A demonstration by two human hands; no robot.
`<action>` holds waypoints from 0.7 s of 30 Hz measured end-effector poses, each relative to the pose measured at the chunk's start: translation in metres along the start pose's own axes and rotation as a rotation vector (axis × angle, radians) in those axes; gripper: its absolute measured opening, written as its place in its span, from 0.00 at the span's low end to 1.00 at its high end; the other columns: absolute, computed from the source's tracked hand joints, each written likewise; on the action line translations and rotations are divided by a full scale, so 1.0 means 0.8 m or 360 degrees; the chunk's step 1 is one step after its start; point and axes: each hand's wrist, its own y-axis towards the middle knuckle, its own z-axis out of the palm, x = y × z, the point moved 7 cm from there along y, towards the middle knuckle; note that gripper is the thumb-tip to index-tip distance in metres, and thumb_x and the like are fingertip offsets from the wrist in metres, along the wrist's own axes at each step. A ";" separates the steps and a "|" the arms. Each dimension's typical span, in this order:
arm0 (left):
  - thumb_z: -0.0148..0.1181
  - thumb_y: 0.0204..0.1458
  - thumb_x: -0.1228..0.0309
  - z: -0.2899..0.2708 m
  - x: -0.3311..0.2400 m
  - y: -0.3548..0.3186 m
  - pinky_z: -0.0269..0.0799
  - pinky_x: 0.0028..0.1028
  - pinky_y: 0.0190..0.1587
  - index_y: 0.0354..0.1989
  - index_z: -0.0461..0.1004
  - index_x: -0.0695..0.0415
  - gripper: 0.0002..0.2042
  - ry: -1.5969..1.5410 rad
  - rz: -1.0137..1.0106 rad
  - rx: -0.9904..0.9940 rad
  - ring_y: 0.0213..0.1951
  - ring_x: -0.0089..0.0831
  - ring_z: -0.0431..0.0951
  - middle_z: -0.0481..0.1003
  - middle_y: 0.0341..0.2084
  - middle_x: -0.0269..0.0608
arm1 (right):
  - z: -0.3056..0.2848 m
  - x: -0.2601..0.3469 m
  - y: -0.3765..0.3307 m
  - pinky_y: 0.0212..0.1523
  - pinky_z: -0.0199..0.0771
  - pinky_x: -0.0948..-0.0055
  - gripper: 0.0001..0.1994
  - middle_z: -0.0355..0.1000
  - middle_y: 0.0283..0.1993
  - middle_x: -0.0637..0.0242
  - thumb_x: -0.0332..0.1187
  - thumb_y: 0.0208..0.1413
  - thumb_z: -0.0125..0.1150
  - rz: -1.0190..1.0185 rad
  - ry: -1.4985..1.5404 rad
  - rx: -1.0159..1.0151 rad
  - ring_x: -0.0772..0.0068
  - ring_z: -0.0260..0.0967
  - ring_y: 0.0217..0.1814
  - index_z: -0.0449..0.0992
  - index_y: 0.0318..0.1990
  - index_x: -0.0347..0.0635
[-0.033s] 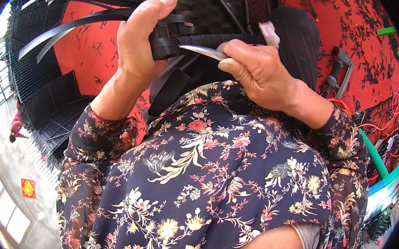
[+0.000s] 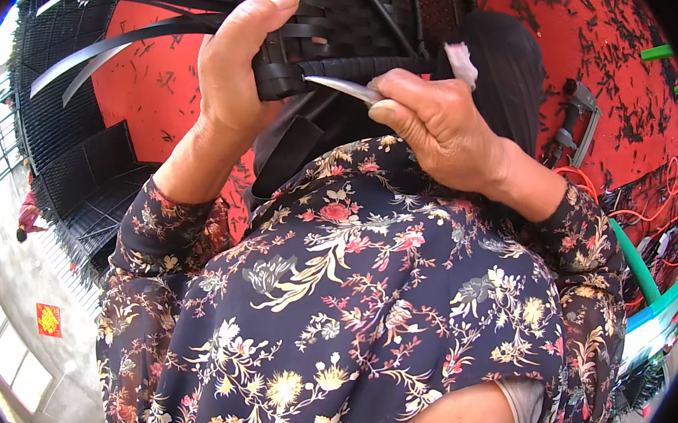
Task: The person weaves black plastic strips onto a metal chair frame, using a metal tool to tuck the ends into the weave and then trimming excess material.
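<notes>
A black woven piece [image 2: 342, 28] made of flat strips lies across my lap at the top of the view. My left hand [image 2: 232, 71] grips its near corner, thumb up along the edge and the other fingers hidden behind it. Pinched in my right hand [image 2: 441, 124] is a curved, pointed metal tool [image 2: 339, 87]. Its tip touches or almost touches the wrapped edge bar [image 2: 374, 68] beside the corner. A pale, wrapped-looking end [image 2: 462, 65] shows beyond my right knuckles; whether it belongs to the tool I cannot tell. Loose black strips [image 2: 127, 40] stick out leftward past my left hand.
Black offcuts litter the red floor [image 2: 614, 103]. At right lie a tool with a metal frame [image 2: 575, 123], orange cables [image 2: 657, 209] and a green bar [image 2: 635, 256]. Black woven panels [image 2: 79, 139] stand at left. Farther off is another person [image 2: 29, 213].
My right hand and the pointed tool have shifted very slightly, and the pale end behind them sits a little lower. My left hand keeps its grip on the corner.
</notes>
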 end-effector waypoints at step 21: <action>0.63 0.40 0.81 0.016 0.019 -0.028 0.74 0.26 0.32 0.42 0.66 0.64 0.19 -0.0181 0.0098 -0.0197 0.30 0.33 0.78 0.73 0.31 0.45 | -0.008 0.004 0.018 0.19 0.66 0.68 0.10 0.63 0.20 0.65 0.36 0.49 0.58 -0.0687 -0.0893 -0.0051 0.62 0.67 0.20 0.64 0.27 0.43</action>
